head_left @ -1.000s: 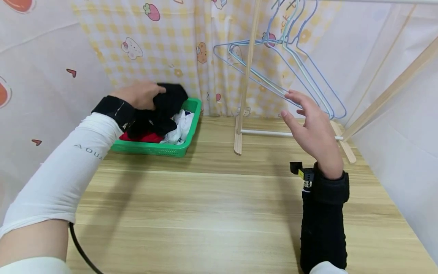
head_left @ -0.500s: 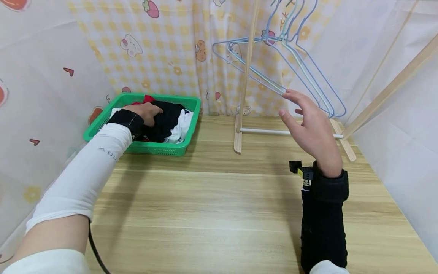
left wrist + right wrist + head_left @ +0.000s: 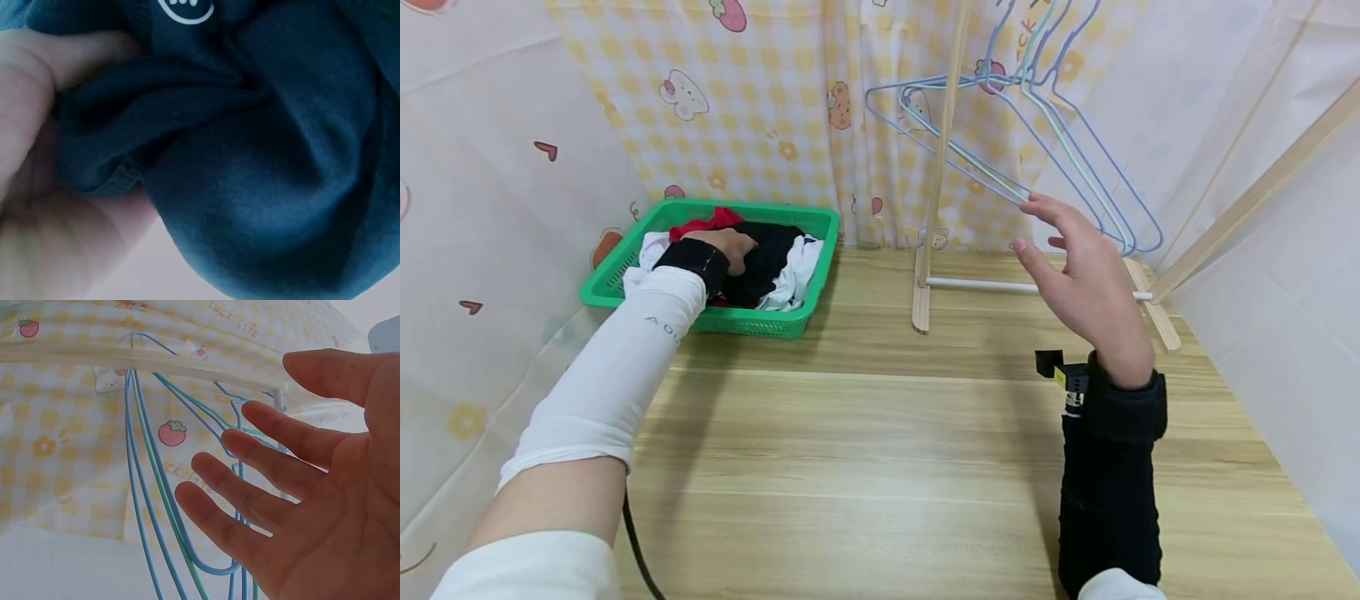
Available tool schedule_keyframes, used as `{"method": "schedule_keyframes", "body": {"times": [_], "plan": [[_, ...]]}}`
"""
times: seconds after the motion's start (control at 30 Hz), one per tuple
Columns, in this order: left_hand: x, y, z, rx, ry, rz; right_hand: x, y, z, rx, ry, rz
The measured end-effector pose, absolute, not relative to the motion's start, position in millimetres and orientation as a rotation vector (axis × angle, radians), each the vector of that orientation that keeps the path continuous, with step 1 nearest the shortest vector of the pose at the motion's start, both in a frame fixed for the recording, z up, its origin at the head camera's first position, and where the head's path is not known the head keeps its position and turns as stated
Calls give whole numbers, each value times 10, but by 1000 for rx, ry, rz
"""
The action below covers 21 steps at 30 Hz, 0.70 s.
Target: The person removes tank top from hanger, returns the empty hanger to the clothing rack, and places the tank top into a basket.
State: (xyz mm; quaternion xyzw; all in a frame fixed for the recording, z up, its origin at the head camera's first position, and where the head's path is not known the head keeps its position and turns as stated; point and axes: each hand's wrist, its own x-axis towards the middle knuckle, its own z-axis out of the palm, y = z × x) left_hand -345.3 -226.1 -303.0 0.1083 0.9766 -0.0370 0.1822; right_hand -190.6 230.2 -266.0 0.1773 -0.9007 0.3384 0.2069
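Observation:
In the head view my left hand [image 3: 730, 248] is down in the green basket [image 3: 748, 323], on a black garment [image 3: 773, 250]. The left wrist view shows thumb and fingers pinching a fold of this dark cloth [image 3: 281, 162], which bears a partly visible white round print. My right hand [image 3: 1090, 287] is raised over the table's right side, fingers spread and holding nothing. Behind it, several blue and mint wire hangers [image 3: 215, 572] hang on a rack; the right wrist view shows the open palm in front of them, touch not clear.
White clothes [image 3: 796, 275] and a red garment [image 3: 715, 219] lie in the basket around the black one. The rack's wooden post [image 3: 942, 167] and white lower bar [image 3: 985, 285] stand at the back right of the wooden table [image 3: 880, 467]. A patterned curtain [image 3: 760, 100] hangs behind.
My left hand has lowered the black garment from above the basket into it, then shifted slightly right. The right hand has stayed in place.

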Motion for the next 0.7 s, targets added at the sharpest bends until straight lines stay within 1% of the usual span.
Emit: {"method": "schedule_keyframes", "body": {"times": [0.17, 0.4, 0.53, 0.7], "plan": [[-3488, -2269, -3003, 315, 2729, -94, -1915, 2297, -2663, 500, -2510, 926], [-3625, -2448, -2879, 277, 2597, 124, -1922, 2277, -2688, 499, -2523, 932], [-3606, -2443, -2604, 320, 2560, 157, -1922, 2275, -2680, 496, -2522, 954], [-3420, -2228, -2080, 389, 2714, 128, -1908, 2260, -2669, 496, -2504, 976]]}}
